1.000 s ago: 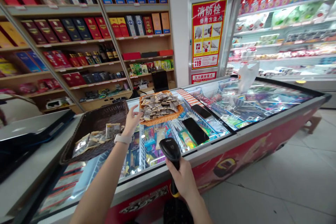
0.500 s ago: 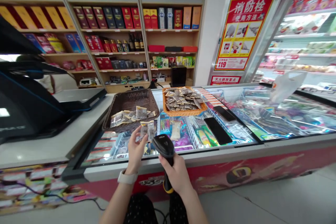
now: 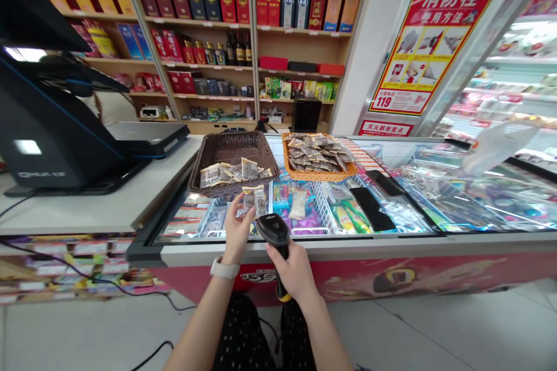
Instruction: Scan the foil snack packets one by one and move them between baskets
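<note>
The left hand (image 3: 237, 229) pinches a small clear snack packet (image 3: 255, 201) upright over the glass-topped chest freezer (image 3: 391, 243), just in front of a dark wicker basket (image 3: 235, 151) of similar packets; the right hand (image 3: 293, 269) grips a black barcode scanner (image 3: 272, 229), its head just below the packet; an orange basket (image 3: 319, 174) sits beside the dark one.

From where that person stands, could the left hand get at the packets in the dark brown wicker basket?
Probably yes: the left hand is just in front of the dark brown wicker basket, with nothing between them. But its fingers already pinch a small clear packet.
</note>
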`<state>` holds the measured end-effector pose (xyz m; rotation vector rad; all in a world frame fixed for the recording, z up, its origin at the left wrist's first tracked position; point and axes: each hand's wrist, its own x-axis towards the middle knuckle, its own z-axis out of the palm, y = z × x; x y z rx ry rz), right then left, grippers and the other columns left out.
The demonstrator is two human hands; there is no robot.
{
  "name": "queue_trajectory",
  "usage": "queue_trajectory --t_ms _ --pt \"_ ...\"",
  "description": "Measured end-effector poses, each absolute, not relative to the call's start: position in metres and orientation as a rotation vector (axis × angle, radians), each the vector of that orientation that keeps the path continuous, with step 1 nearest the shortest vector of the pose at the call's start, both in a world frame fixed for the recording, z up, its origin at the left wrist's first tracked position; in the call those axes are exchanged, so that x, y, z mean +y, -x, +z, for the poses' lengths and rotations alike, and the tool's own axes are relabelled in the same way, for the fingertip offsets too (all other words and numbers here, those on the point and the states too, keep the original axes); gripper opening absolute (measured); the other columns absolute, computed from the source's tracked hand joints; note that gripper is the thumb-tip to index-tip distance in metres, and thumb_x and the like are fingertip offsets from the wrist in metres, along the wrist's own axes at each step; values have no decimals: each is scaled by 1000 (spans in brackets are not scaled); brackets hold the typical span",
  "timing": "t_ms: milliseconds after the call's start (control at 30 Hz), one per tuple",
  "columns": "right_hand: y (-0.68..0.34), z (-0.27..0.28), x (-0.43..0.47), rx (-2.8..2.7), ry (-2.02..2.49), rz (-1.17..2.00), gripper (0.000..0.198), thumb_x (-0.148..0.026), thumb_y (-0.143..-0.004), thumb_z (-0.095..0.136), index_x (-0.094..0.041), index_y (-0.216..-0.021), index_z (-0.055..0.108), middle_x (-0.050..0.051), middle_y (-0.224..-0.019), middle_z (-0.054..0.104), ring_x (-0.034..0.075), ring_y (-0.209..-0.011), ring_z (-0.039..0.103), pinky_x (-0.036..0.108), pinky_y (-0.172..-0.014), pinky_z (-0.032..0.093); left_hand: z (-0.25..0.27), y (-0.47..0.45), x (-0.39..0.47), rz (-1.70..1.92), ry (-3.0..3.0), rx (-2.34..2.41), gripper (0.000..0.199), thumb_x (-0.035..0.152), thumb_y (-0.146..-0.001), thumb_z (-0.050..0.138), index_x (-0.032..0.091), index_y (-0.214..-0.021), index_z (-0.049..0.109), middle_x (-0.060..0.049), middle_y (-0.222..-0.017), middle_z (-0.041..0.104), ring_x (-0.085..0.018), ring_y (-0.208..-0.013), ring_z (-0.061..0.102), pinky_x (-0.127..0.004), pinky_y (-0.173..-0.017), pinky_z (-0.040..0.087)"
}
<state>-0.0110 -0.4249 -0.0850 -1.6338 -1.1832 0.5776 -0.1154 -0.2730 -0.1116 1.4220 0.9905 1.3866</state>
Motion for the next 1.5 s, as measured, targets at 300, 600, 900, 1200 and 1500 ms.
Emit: queue_trajectory --t_ms 300,600,900,1200,1500 --pt "11 -84 -426 -1189 1651 566 41 -51 -93 60 -16 -99 80 11 -80 81 32 -79 77 32 -69 51 -112 115 -272 1374 -1420 970 65 45 -79 75 21 -137 58 -6 -106 59 -12 -75 59 -24 -68 54" --pt "-1 -81 -430 -1110 1604 541 37 -50 -91 62 -17 -93 79 8 -77 80 30 -77 76 31 -68 51 -92 110 -267 1410 -1473 925 63 43 -79 74 20 -135 56 -6 -102 61 -16 -80 65 -28 -72 56" --pt "-43 -77 -449 -941 1595 479 45 -55 -90 60 -15 -88 79 8 -67 76 29 -67 72 31 -61 47 -12 61 -174 1218 -1968 1304 45 27 -83 59 14 -126 59 -10 -100 64 -23 -89 63 -38 -84 52" --pt "-63 -88 -453 -862 1550 517 46 -57 -89 60 -15 -89 78 10 -72 76 31 -73 73 31 -65 48 -12 41 -183 829 -2344 1919 32 30 -89 52 20 -111 73 -19 -130 59 -43 -122 50 -57 -100 38" --pt "-91 -93 -462 -795 1547 481 46 -58 -90 59 -15 -87 77 8 -70 75 29 -69 71 30 -60 45 6 -48 -199 830 -2699 1430 32 34 -95 50 23 -120 67 -13 -126 65 -36 -121 54 -49 -101 40"
